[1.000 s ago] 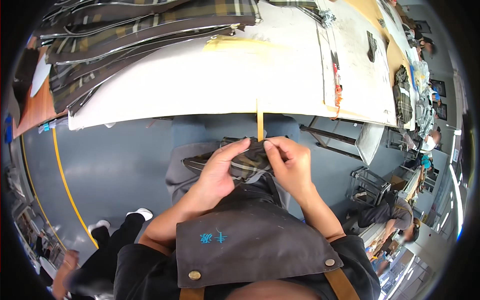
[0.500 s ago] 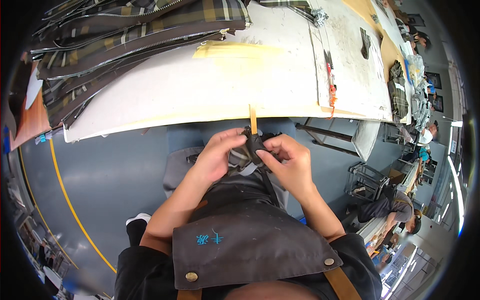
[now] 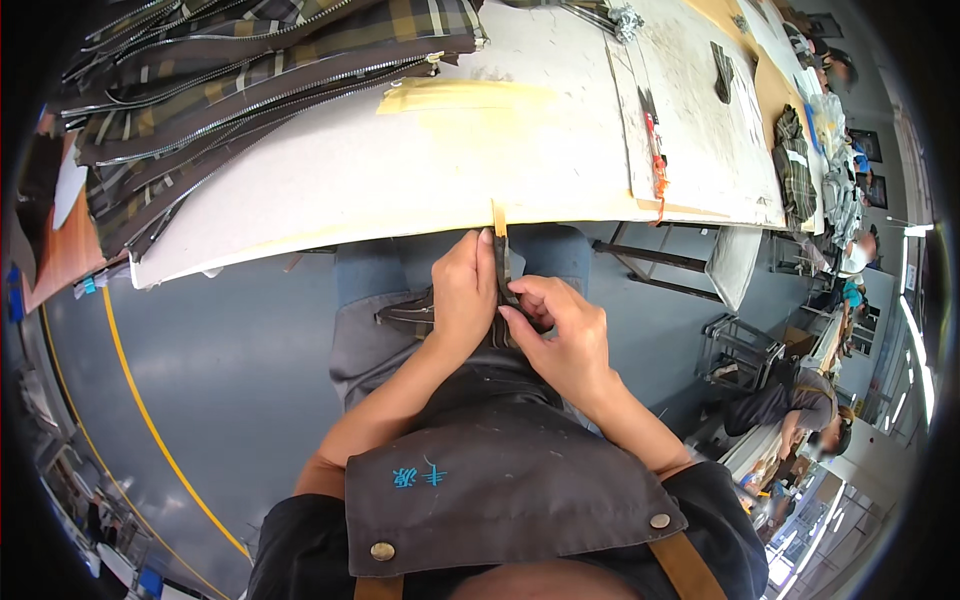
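A narrow tan strip [image 3: 500, 213] sticks out from the front edge of the worktable. Against its near end stands a narrow piece of dark plaid fabric [image 3: 503, 262], running down toward my lap. My left hand [image 3: 465, 295] points upward on the left side, thumb and fingers closed along the fabric close to the table edge. Lower and to the right, my right hand [image 3: 565, 335] pinches the same fabric between thumb and curled fingers. More plaid cloth [image 3: 408, 316] hangs below the hands over my lap, partly hidden by them.
A pile of plaid pieces with zippers [image 3: 270, 85] covers the table's left end. On the white table [image 3: 420, 170] lie a red-and-black tool [image 3: 655, 150] and a small plaid strip [image 3: 722, 72]. A metal stand [image 3: 740, 350] and a seated co-worker [image 3: 800, 405] are at right.
My left hand has moved up to the table edge and turned upright. The fabric now reaches up to the strip and looks straighter. My right hand sits slightly lower, still pinching it.
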`<action>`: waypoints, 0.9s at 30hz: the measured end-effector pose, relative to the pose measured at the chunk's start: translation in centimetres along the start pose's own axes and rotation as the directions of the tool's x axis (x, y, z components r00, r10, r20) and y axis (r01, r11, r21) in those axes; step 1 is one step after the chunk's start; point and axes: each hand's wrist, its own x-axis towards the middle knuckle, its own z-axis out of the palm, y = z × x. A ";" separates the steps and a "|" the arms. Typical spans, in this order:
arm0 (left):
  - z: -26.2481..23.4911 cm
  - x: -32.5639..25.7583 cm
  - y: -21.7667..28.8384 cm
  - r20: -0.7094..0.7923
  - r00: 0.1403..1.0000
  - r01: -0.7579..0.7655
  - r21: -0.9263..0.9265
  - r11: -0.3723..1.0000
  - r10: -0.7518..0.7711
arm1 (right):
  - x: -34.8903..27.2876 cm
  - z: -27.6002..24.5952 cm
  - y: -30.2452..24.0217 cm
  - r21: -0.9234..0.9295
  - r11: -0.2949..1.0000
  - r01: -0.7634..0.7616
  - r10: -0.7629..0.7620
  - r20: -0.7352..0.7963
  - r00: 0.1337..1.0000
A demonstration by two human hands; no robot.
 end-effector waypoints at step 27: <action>-4.6 -1.1 2.9 0.349 0.932 0.250 -0.415 0.875 -0.101 | 1.2 -0.9 1.8 0.413 0.849 -0.331 0.263 0.213 0.941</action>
